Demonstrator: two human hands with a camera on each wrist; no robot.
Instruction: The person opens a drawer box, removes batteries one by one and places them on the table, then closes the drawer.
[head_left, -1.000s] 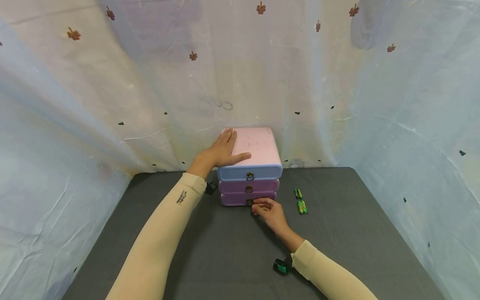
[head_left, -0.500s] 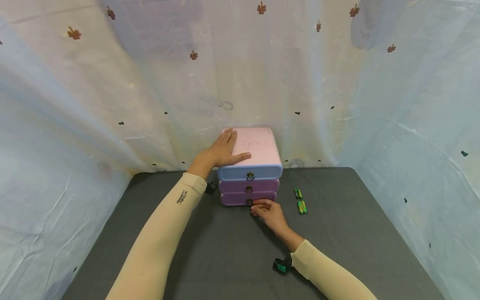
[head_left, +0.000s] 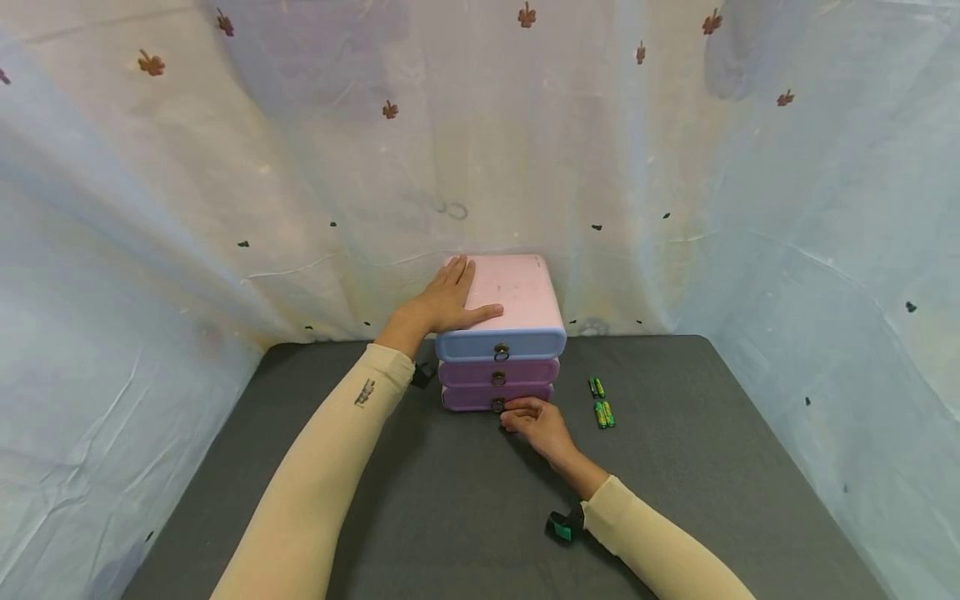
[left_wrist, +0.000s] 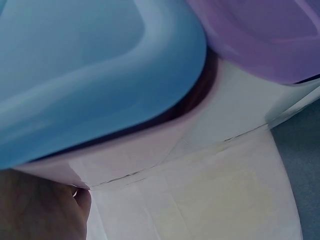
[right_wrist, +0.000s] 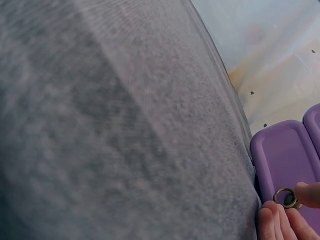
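Observation:
A small drawer unit [head_left: 513, 287] stands at the back of the table, with a pink top, a blue top drawer [head_left: 468, 346] and two purple drawers below. All three drawers are closed. My left hand [head_left: 438, 304] rests flat on the pink top near its left side, thumb spread towards the front. At the bottom purple drawer [head_left: 468, 400], my right hand [head_left: 543, 429] has its thumb and curled fingers at the metal ring pull [right_wrist: 285, 198], pinching it near its mount. Part of the right fingertips' contact is hard to see.
Several green batteries [head_left: 602, 404] lie on the dark grey table [head_left: 465, 508], right of the drawer unit. A pale patterned curtain [head_left: 480, 167] surrounds the table at the back and both sides. A black wrist strap [head_left: 564, 527] sits under the right sleeve.
The hands and drawers stay almost in place; the right fingertips shift very slightly left at the bottom ring pull. The head view tilts a little.

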